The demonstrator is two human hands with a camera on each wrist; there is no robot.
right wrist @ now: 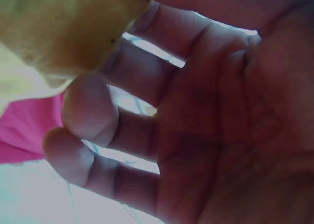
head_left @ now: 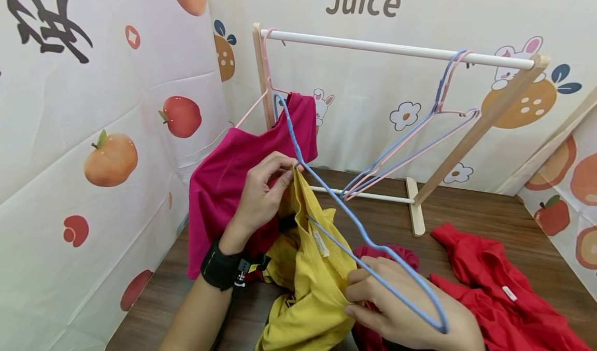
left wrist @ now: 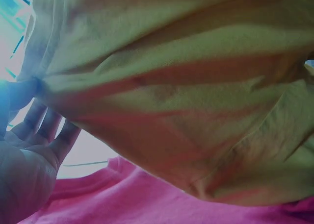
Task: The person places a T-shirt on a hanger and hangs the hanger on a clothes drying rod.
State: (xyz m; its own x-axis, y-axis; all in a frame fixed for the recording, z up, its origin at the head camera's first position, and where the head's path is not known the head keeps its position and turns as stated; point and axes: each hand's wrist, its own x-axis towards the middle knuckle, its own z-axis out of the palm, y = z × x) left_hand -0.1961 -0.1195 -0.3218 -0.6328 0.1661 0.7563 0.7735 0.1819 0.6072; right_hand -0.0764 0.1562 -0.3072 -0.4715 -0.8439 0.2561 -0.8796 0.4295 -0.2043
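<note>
In the head view, my left hand [head_left: 261,198] pinches the neckline edge of a yellow shirt [head_left: 305,289] between thumb and fingers, right by the neck of a blue hanger [head_left: 356,221]. One side of the hanger is inside the shirt's opening, hidden by cloth. Its other side sticks out over the back of my right hand [head_left: 406,296]. Thumb and fingers of that hand grip the shirt's right edge. Yellow cloth [left wrist: 171,101] fills most of the left wrist view. From the right wrist view, curled fingers [right wrist: 91,109] show at the yellow fabric.
Behind stands a rack with a white rail [head_left: 354,44]. A magenta shirt [head_left: 233,169] hangs at its left on a pink hanger [head_left: 252,110]. Blue and pink hangers [head_left: 412,133] hang at the right. Red clothing [head_left: 503,289] lies on the wooden tabletop [head_left: 144,314], and a dark red garment [head_left: 396,255] beside the yellow shirt.
</note>
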